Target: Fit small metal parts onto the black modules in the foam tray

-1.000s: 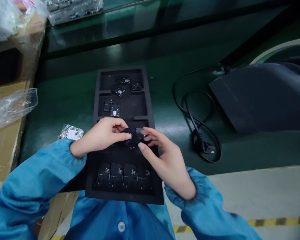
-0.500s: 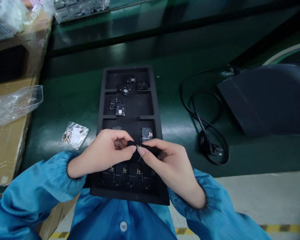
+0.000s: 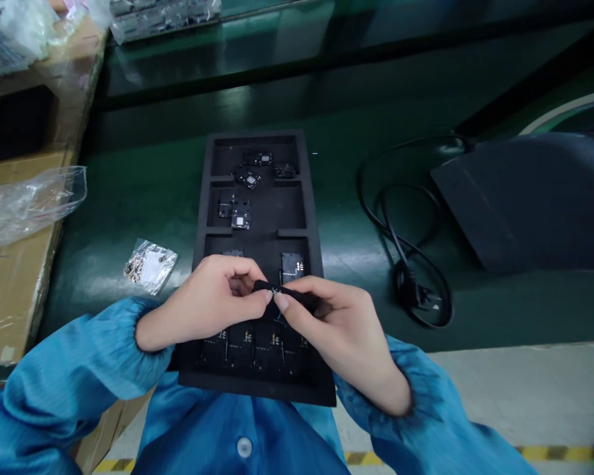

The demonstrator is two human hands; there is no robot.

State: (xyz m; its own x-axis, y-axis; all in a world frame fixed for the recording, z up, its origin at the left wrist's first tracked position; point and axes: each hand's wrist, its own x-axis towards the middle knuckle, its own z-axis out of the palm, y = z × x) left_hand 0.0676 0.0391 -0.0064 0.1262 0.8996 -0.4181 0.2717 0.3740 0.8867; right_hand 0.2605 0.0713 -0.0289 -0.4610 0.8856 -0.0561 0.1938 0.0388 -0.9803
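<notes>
Between the fingertips of both hands is a small black electronic part (image 3: 299, 297), held edge-on above a black foam tray (image 3: 201, 218). My left hand (image 3: 218, 293) pinches its left end with thumb and forefinger. From the other side my right hand (image 3: 331, 316) grips it, the thumb tip near the middle of its edge. Several black modules with small gold contacts (image 3: 293, 266) lie in the tray's nearer part, partly covered by my hands. Farther up, more modules rest loosely, one with a white square (image 3: 240, 216).
Left of the tray, a small clear bag of tiny metal parts (image 3: 151, 266) lies on the green bench (image 3: 336, 198). A coiled black power cable (image 3: 410, 284) and a dark grey panel (image 3: 525, 198) are on the right. Cardboard (image 3: 20, 290) with plastic bags borders the left.
Both hands keep their hold on the black part in nearly the same pose. The whole view has shifted very slightly.
</notes>
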